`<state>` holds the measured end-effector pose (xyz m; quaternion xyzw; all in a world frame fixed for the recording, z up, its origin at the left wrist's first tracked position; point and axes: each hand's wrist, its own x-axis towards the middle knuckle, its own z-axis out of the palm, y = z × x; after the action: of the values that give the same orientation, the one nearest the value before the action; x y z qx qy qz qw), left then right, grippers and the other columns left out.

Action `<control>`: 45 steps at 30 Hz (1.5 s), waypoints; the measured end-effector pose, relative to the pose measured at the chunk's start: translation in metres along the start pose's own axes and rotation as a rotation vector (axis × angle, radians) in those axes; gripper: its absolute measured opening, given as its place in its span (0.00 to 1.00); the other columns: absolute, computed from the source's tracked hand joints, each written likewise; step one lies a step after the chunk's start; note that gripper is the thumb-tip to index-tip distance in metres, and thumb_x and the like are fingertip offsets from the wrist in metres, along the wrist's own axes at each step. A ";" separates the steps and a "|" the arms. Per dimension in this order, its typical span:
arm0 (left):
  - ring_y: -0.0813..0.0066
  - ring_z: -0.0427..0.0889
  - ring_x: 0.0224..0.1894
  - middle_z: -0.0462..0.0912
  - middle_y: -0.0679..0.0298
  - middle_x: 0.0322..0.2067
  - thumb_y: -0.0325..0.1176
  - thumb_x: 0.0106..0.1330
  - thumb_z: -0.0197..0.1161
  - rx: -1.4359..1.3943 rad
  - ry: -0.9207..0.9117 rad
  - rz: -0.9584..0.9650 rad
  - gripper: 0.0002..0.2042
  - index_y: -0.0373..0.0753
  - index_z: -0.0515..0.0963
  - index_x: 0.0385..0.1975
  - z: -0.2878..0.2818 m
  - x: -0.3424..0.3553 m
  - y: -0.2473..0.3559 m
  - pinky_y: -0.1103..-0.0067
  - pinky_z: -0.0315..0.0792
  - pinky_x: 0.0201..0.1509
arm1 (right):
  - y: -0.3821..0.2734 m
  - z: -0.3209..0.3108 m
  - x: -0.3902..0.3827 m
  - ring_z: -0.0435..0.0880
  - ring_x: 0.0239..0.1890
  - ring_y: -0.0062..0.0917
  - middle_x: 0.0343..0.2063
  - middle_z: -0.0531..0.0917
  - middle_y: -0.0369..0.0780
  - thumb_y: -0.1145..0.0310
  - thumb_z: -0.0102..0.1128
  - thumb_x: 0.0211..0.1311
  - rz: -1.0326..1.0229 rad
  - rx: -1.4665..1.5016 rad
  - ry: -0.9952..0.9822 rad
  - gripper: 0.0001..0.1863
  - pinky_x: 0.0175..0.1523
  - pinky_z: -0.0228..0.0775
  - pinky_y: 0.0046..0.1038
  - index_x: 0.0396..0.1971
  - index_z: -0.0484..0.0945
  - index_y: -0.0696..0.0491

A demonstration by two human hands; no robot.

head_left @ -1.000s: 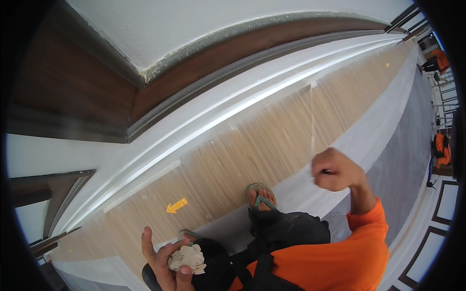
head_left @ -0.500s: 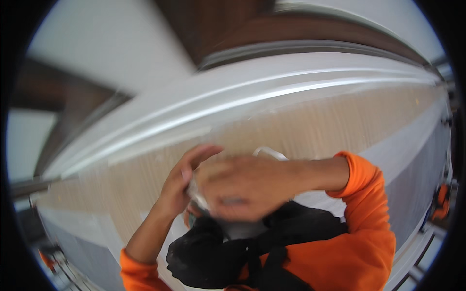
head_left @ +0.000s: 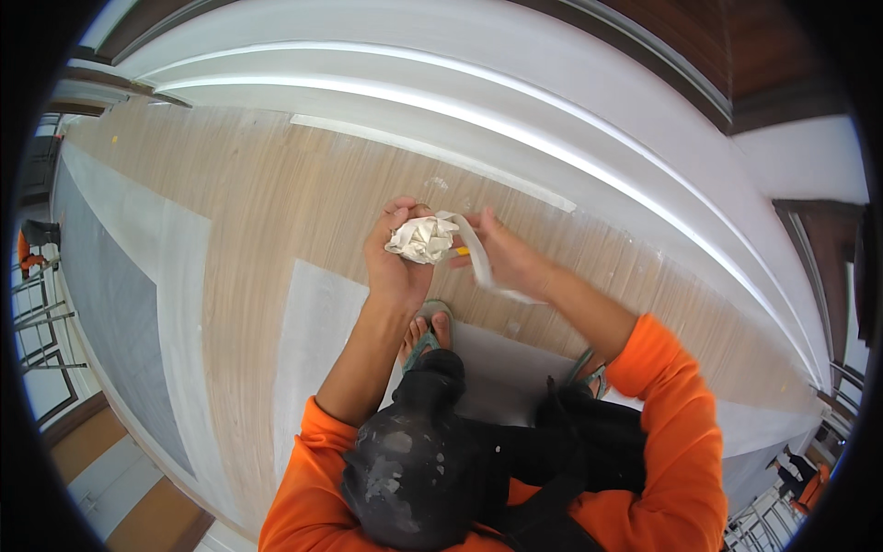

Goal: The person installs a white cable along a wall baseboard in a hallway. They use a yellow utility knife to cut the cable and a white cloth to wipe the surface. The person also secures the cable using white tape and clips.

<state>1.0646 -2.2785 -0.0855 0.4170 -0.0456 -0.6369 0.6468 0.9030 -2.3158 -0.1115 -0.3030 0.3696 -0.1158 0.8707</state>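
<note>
A crumpled cream-white ball of what looks like used masking tape (head_left: 422, 240) rests in my left hand (head_left: 395, 253), the fingers curled round its far side and the palm beneath. From the ball's right side a loose pale strip (head_left: 478, 256) curves down past the fingers of my right hand (head_left: 510, 255) and trails under the wrist. That hand is just right of the ball, thumb and fingers apart, slightly blurred. Between the ball and those fingers shows a small yellow piece (head_left: 463, 250); I cannot make out what it is.
Below my hands are my sandalled feet (head_left: 430, 333) on a wood-look floor (head_left: 248, 230) partly covered by grey-white sheeting (head_left: 317, 317). A long pale strip (head_left: 414, 152) lies along the white stepped skirting (head_left: 441, 78). People in orange and metal frames stand at both far edges.
My view has swung round and sharpened. My right hand, earlier over the ball and covering much of it, has drawn off to the right. The ball now lies exposed in my left hand.
</note>
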 end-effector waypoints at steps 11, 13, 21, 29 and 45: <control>0.63 0.53 0.66 0.53 0.60 0.64 0.58 0.67 0.35 0.214 -0.335 -0.297 0.33 0.44 0.45 0.66 -0.063 0.005 -0.075 0.68 0.49 0.67 | -0.049 0.055 0.020 0.77 0.28 0.18 0.29 0.77 0.33 0.63 0.56 0.61 -0.381 0.619 0.389 0.07 0.32 0.71 0.22 0.34 0.74 0.50; 0.60 0.58 0.63 0.54 0.59 0.64 0.68 0.60 0.36 0.232 -0.320 -0.497 0.40 0.44 0.46 0.65 -0.052 -0.002 -0.076 0.62 0.58 0.63 | -0.050 0.051 0.014 0.78 0.30 0.20 0.31 0.77 0.35 0.62 0.57 0.60 -0.555 0.426 0.453 0.10 0.32 0.73 0.26 0.36 0.73 0.52; 0.62 0.72 0.51 0.73 0.56 0.47 0.62 0.61 0.45 -0.104 -0.066 -0.716 0.31 0.40 0.68 0.49 -0.032 0.036 -0.069 0.66 0.67 0.54 | 0.022 0.023 -0.005 0.76 0.39 0.33 0.41 0.75 0.40 0.54 0.56 0.55 -0.734 -1.378 0.726 0.21 0.50 0.66 0.31 0.41 0.74 0.54; 0.76 0.75 0.25 0.75 0.63 0.24 0.51 0.61 0.56 0.337 0.043 -0.704 0.18 0.39 0.73 0.24 -0.087 0.036 -0.102 0.78 0.69 0.25 | 0.079 -0.090 0.026 0.74 0.25 0.14 0.24 0.78 0.33 0.66 0.57 0.57 -0.432 0.177 1.068 0.08 0.30 0.65 0.18 0.34 0.77 0.53; 0.79 0.72 0.22 0.72 0.66 0.23 0.49 0.67 0.48 0.437 -0.257 -0.972 0.17 0.40 0.71 0.29 -0.120 0.005 -0.127 0.82 0.67 0.23 | 0.033 -0.165 0.050 0.67 0.19 0.21 0.19 0.72 0.35 0.69 0.60 0.49 -0.064 0.542 1.616 0.07 0.23 0.58 0.25 0.21 0.72 0.54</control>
<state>1.0368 -2.2050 -0.2411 0.4334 -0.0575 -0.8840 0.1654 0.8196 -2.3841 -0.2497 0.0810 0.8282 -0.4054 0.3784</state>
